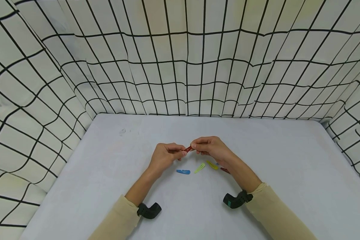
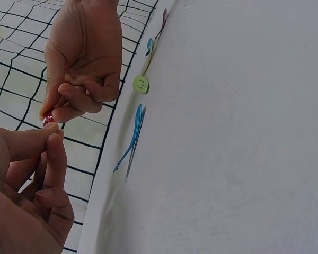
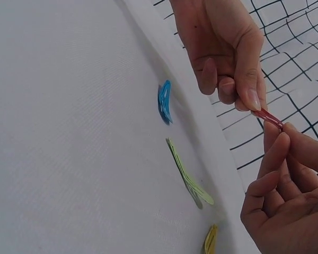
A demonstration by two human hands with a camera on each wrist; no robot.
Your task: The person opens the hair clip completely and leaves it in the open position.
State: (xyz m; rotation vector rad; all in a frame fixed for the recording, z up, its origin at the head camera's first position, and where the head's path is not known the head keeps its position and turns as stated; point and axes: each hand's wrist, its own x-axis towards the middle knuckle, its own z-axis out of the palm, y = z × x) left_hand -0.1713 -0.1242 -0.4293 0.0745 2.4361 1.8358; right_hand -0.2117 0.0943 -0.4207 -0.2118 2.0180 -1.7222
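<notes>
A red snap hair clip (image 1: 188,149) is held above the table between both hands. My left hand (image 1: 165,156) pinches one end between thumb and forefinger. At the other end, the thumb and forefinger of my right hand (image 1: 214,149) grip it. In the right wrist view the red clip (image 3: 270,118) spans the two pairs of fingertips; whether it is snapped open cannot be told. Below the hands lie a blue clip (image 1: 183,172), a light green clip (image 1: 199,167) and a yellow clip (image 1: 212,165). A dark red clip (image 1: 225,170) is partly hidden by the right forearm.
The clips lie on a white-covered table (image 1: 180,206). White panels with a black grid (image 1: 195,73) stand along its back and sides. A sliver of another blue piece (image 1: 217,163) shows beside the right wrist. Each wrist carries a black device (image 1: 149,211).
</notes>
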